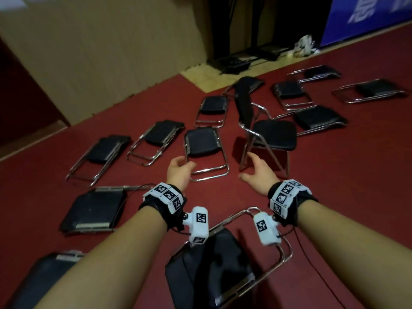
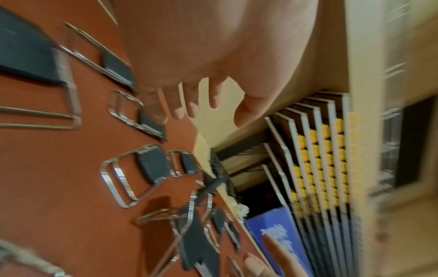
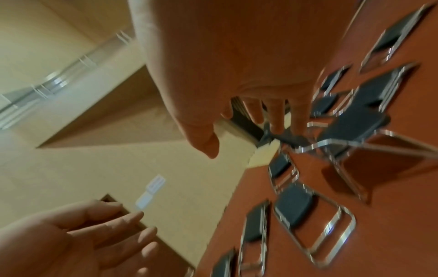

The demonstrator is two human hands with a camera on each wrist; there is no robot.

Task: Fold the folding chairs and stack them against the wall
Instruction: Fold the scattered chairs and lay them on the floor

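A red carpeted floor [image 1: 334, 197] fills the room, bordered at the far side by a beige panelled wall [image 1: 100, 63] and, toward the far right corner, a blue banner [image 1: 367, 16] with white characters. Folding chairs with black padded seats and chrome tube frames are scattered over the floor, well apart from the wall. Most lie folded flat: a row of them [image 1: 102, 150] runs toward the left edge of the floor, more [image 1: 316, 119] lie toward the far right, and one [image 1: 223, 264] lies nearest, below the forearms. One folded chair [image 1: 204, 142] lies just ahead of the hands, its chrome leg loop toward the person. Just right of it stands the one open chair [image 1: 273, 134], upright on its crossed legs, seat level, black backrest toward the wall.

The left hand [image 1: 179, 171] hovers above the leg loop of the folded chair, fingers [image 2: 193, 105] loosely curled and slightly spread, holding nothing. The right hand [image 1: 259, 171] hangs near the open chair's front legs, fingers [image 3: 276, 116] spread and relaxed, touching nothing. Both wrists carry white marker bands [image 1: 166, 196].
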